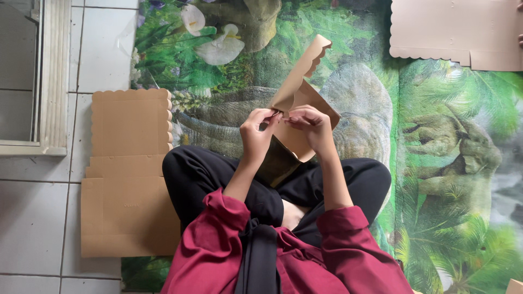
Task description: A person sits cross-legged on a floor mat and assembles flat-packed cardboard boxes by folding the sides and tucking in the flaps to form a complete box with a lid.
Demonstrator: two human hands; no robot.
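I hold a tan cardboard box blank point(298, 95) with a scalloped flap raised above my lap. My left hand point(256, 133) pinches a folded edge of it near the middle. My right hand point(311, 126) grips the same fold from the other side, fingertips almost touching the left ones. The scalloped flap sticks up and away from me. The lower part of the blank is hidden behind my wrists. My crossed legs in black trousers point(207, 177) lie beneath, and my sleeves are dark red.
A stack of flat tan scalloped cardboard blanks point(128, 174) lies on the white tiled floor at my left. Another flat blank point(455, 32) lies at the top right on a green mat printed with dinosaurs and leaves point(452, 163). A white door frame point(52, 76) stands far left.
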